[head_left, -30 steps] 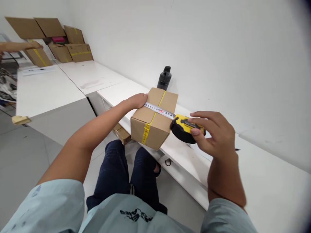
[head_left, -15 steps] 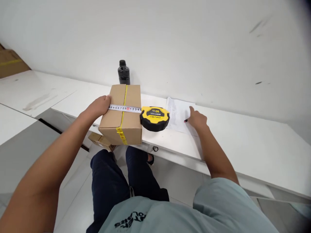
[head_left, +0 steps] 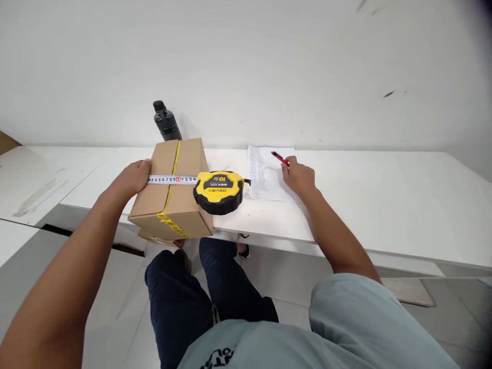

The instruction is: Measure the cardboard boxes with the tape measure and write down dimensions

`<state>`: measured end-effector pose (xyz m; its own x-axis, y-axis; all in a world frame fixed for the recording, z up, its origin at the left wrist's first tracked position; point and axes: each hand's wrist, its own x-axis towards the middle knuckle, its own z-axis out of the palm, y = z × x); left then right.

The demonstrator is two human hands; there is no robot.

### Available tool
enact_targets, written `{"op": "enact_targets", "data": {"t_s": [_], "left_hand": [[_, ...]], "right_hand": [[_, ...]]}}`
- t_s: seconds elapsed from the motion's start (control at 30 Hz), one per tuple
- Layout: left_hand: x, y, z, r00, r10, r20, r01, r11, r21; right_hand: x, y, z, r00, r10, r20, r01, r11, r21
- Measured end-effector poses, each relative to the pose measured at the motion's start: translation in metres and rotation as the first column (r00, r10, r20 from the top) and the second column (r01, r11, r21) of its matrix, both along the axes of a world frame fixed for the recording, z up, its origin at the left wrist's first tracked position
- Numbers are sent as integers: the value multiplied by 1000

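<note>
A brown cardboard box (head_left: 180, 159) with yellow tape sits at the front edge of a white table (head_left: 365, 195). A white measuring tape blade (head_left: 171, 179) runs across its top. My left hand (head_left: 130, 179) presses the blade's end against the box's left side, fingers closed on it. The yellow and black tape measure case (head_left: 219, 192) rests against the box's right side, untouched. My right hand (head_left: 298, 177) is over a printed paper sheet (head_left: 263, 174), closed on a red pen (head_left: 280, 158).
A black bottle (head_left: 166, 122) stands behind the box by the white wall. Another white table (head_left: 34, 174) lies to the left. A smaller cardboard box (head_left: 154, 237) shows under the table edge. My legs in dark trousers are below.
My right hand let go of the tape measure case, moved right to the paper and picked up the red pen. My view swung right; the left hand stays on the blade's end.
</note>
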<state>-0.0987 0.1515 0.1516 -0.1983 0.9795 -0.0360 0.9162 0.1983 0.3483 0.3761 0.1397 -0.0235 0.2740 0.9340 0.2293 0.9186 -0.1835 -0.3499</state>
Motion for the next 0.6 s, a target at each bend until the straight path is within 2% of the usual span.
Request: {"op": "enact_targets", "data": {"t_s": [0.07, 0.13, 0.2, 0.33, 0.4, 0.53, 0.6], "left_hand": [[3, 8, 3, 999, -34, -36, 34, 999, 8], [7, 15, 7, 993, -72, -95, 73, 997, 3], [10, 21, 11, 982, -105, -154, 103, 994, -21], [14, 30, 17, 959, -123, -257, 110, 992, -65], [16, 32, 20, 945, -117, -305, 99, 992, -74], [20, 36, 25, 918, -104, -383, 95, 995, -40], [22, 35, 26, 901, -86, -424, 94, 996, -3]], "right_hand": [[-14, -9, 1, 976, 75, -204, -30, 976, 215], [-28, -18, 1, 907, 194, -373, -61, 939, 339], [-38, -22, 0, 817, 300, -493, -128, 927, 352], [-47, -22, -6, 602, 451, -659, -337, 892, 303], [-51, -21, -10, 580, 429, -693, -331, 901, 281], [-61, -20, -16, 602, 289, -744, -189, 957, 218], [-65, -20, -17, 594, 284, -753, -194, 959, 209]]}}
